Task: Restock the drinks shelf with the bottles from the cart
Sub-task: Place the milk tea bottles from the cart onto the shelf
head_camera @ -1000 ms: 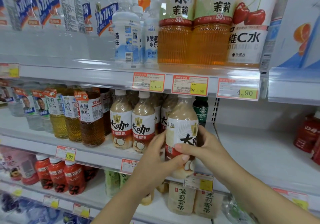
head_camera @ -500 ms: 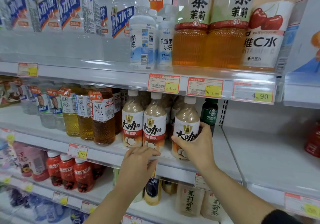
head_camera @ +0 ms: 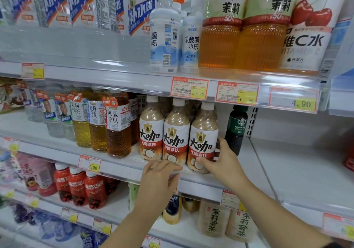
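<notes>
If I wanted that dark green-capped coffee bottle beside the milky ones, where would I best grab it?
Probably round its labelled upper body, coming from the front right. The dark bottle stands upright, and open shelf lies to its right, while the right hand and the latte bottle it holds crowd its left and lower part.

We are counting three latte bottles (head_camera: 176,138) standing in the front row, one dark Starbucks bottle (head_camera: 236,129) beside them, three small tea bottles (head_camera: 117,130) to their left, three red bottles (head_camera: 77,186) below, and, fronting the shelf above, two white bottles (head_camera: 164,36) and two big jasmine tea bottles (head_camera: 220,42).
</notes>
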### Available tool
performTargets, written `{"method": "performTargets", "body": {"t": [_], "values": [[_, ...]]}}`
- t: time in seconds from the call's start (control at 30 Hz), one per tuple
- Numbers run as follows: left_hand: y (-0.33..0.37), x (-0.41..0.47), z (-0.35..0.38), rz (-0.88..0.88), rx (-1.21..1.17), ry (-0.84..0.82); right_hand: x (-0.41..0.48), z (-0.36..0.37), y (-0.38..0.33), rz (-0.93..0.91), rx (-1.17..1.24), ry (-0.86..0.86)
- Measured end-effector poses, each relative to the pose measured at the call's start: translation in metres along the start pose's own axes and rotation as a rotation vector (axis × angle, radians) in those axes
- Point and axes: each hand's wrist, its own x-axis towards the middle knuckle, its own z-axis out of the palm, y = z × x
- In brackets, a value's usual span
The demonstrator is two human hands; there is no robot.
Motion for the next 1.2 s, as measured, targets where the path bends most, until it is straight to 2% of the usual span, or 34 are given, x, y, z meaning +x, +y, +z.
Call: {"method": "performTargets", "body": {"t": [0.2,0.33,0.37,0.47,0.53,0.63,0.7,0.77,1.2], "values": [[0.000,0.000,0.000,-0.005,-0.011,-0.002,0.000,0.007,-0.001,-0.036,0.003,0.044],[0.001,0.000,-0.002,-0.004,-0.009,-0.015,0.000,-0.002,-0.001,-0.039,0.008,-0.006],[0.001,0.000,-0.002,-0.002,-0.004,-0.019,0.002,-0.009,0.000,-0.026,0.034,0.033],[0.001,0.001,-0.003,0.006,0.010,-0.026,0.020,-0.039,0.013,0.004,0.095,0.337],[0.002,0.001,-0.002,0.008,0.018,-0.031,0.040,-0.055,0.031,0.064,0.020,0.412],[0.002,0.001,-0.001,0.001,0.023,-0.023,0.069,-0.060,0.057,0.167,-0.048,0.245],[0.000,0.001,0.000,0.006,0.030,-0.021,0.081,-0.058,0.067,0.205,0.012,0.116],[-0.001,0.001,0.000,0.006,0.033,-0.033,0.086,-0.056,0.074,0.208,0.008,0.060],[0.002,0.001,0.003,-0.005,0.011,0.029,0.062,-0.053,0.070,0.079,-0.178,0.135]]}}
